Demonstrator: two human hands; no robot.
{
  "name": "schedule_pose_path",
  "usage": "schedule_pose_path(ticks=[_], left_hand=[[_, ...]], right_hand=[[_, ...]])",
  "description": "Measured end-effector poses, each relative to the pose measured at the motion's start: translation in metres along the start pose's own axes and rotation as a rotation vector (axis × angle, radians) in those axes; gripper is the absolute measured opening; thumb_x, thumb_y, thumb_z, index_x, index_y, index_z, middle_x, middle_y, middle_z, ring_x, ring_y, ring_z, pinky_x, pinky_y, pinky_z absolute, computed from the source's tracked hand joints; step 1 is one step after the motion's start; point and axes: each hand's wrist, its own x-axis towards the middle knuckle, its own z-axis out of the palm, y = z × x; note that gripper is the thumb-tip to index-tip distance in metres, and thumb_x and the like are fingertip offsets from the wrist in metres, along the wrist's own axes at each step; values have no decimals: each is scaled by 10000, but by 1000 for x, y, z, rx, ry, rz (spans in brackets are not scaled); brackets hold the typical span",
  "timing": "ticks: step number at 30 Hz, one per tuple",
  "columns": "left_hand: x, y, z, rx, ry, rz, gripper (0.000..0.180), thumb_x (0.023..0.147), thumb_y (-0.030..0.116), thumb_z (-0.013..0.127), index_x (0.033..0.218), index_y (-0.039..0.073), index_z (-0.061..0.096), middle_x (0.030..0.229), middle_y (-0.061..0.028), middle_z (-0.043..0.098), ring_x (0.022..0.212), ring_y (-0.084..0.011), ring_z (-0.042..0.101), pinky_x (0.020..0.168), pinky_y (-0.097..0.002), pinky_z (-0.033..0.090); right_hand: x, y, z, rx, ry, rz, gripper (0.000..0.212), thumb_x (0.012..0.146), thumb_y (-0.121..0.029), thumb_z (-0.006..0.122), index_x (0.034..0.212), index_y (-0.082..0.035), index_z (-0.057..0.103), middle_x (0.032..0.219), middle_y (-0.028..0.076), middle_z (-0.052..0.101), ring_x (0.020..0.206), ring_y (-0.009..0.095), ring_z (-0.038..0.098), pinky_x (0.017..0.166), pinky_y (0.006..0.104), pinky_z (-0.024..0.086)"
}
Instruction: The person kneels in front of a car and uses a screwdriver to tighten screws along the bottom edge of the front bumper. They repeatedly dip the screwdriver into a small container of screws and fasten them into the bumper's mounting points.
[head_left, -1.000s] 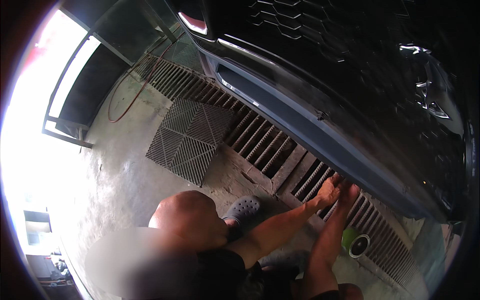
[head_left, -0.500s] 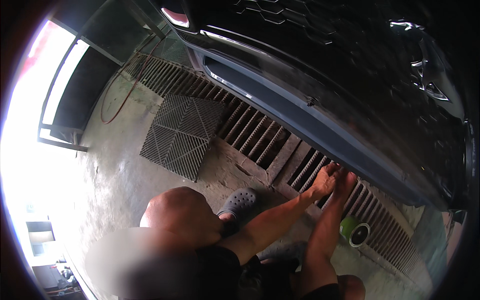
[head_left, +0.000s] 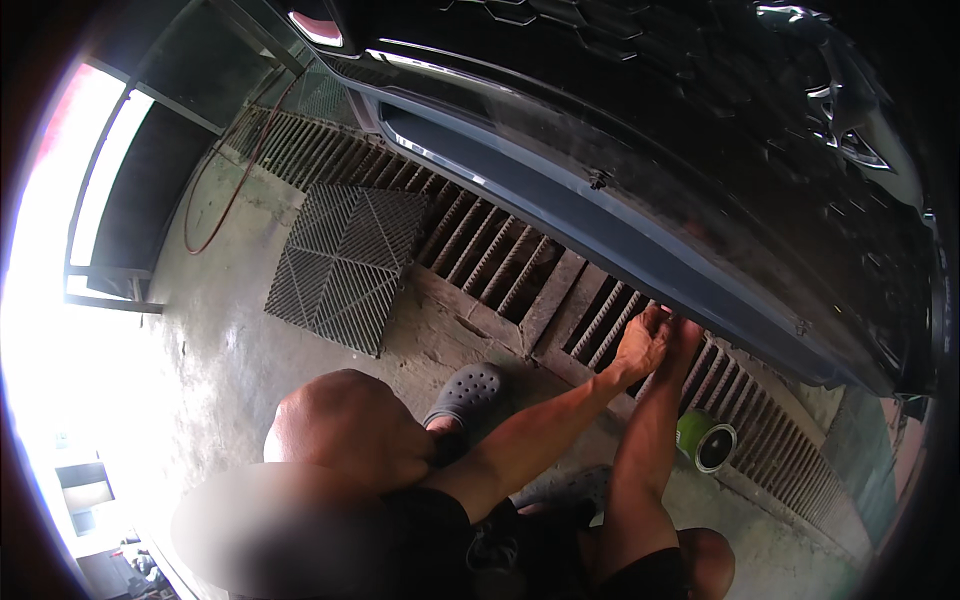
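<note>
Bumper (head_left: 560, 208) of the black car (head_left: 690, 110) hangs over the far edge of the floor grate (head_left: 765, 450). Left hand (head_left: 643, 343), fingers bent, and right hand (head_left: 685, 337) meet at the bumper's lower edge; I cannot tell the right's opening or either's hold. A green can (head_left: 689, 434) sits by the grate's near edge.

No words or numbers can be read. A pale mark on the green can (head_left: 692, 434), at the edge of the grating (head_left: 775, 456), is too small
</note>
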Motion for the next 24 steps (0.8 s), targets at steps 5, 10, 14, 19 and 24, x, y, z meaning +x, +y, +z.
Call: schedule_pose_path(ticks=[5,10,14,19,24], left_hand=[[-1,-10,-5,108,-8,-20,243,986,34,477,1195,-21,589,1084,-117,663,1037,-171,604,958,-318,466],[5,-9,-5,48,-17,90,238,970,98,531,1163,-20,601,1044,-93,662,986,-161,603,909,-306,476],[-1,-10,-6,-121,1,185,281,991,188,594,1167,-29,620,1035,-86,663,990,-150,594,908,-313,485],[7,-13,-7,-165,-63,-15,201,1010,116,591,1163,-12,617,1045,-71,674,979,-149,612,882,-301,500],[7,-6,1,-254,-61,18,77,1005,87,612,1053,40,649,860,32,621,717,-73,530,654,-250,453]], right_hand=[[-9,3,3,40,10,63,319,1016,-145,626,1295,1,582,1221,95,652,1087,198,633,928,340,544],[-13,-2,0,-422,-59,-138,326,1014,-133,641,1312,-14,578,1233,72,637,1082,172,619,911,307,540],[-22,-1,7,-349,17,-116,299,1031,-184,625,1286,-30,601,1220,71,643,1097,170,611,934,314,523],[-17,-3,11,-257,56,-87,320,1050,-263,578,1291,-53,597,1243,73,643,1146,198,604,1019,352,488],[-13,-9,21,199,86,84,344,1051,-318,557,1275,-61,606,1220,87,658,1131,216,612,1007,376,500]])
